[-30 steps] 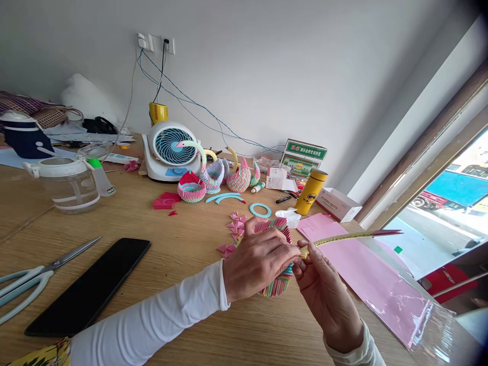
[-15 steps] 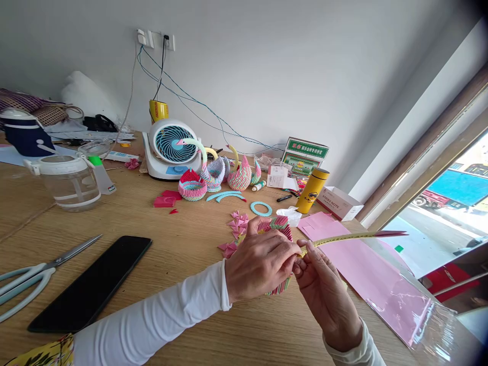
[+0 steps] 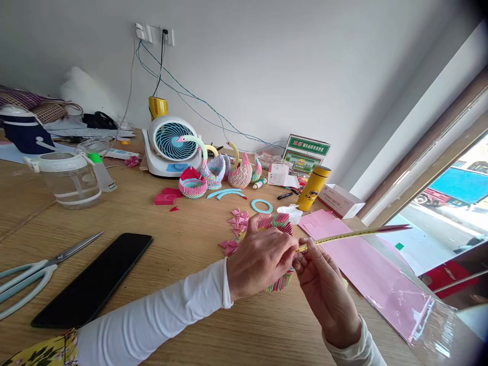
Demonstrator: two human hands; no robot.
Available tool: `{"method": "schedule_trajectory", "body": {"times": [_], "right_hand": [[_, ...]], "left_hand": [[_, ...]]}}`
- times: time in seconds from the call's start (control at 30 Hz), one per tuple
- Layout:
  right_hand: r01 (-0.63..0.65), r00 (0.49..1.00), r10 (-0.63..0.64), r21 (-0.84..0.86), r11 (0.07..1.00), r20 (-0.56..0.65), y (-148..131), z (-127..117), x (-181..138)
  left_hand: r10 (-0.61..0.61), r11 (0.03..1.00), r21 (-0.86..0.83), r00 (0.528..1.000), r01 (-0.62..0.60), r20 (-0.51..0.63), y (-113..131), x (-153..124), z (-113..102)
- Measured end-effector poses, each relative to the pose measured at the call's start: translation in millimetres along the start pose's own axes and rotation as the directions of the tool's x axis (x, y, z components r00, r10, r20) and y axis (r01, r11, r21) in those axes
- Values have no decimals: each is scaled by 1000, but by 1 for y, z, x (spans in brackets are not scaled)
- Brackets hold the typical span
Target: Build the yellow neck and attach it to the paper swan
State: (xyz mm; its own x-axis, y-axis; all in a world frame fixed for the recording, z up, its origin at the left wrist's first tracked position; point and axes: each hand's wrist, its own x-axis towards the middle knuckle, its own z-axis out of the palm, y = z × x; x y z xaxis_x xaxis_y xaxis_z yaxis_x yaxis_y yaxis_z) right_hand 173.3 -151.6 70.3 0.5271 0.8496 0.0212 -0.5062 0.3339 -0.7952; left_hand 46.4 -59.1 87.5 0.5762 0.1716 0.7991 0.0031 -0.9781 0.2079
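Between my two hands runs a long, thin yellow folded-paper swan neck with a dark pink pointed tip to the right. My right hand is closed on it, thumb on top, near its left end. My left hand reaches across with its fingers bent and pinches that end. Behind and below my left hand is a pink and green paper swan body, largely covered by the hand. Loose pink folded paper triangles lie just beyond it on the table.
Finished paper swans stand by a small fan. A light-blue paper ring lies before a yellow bottle. Pink paper sheets are at right. Scissors, a phone and a clear jug are at left.
My fingers have shifted slightly at the neck's left end, and the neck's tip has moved a little right and up. Both hands still hold it.
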Motion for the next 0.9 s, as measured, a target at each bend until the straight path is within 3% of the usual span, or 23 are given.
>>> {"method": "schedule_trajectory", "body": {"times": [0.7, 0.9], "right_hand": [[20, 997, -15, 71, 997, -71, 0, 0, 0], [17, 997, -9, 97, 995, -80, 2, 2, 1]], "left_hand": [[-37, 991, -132, 998, 30, -52, -3, -5, 8], [-36, 996, -89, 998, 30, -59, -4, -5, 9]]}}
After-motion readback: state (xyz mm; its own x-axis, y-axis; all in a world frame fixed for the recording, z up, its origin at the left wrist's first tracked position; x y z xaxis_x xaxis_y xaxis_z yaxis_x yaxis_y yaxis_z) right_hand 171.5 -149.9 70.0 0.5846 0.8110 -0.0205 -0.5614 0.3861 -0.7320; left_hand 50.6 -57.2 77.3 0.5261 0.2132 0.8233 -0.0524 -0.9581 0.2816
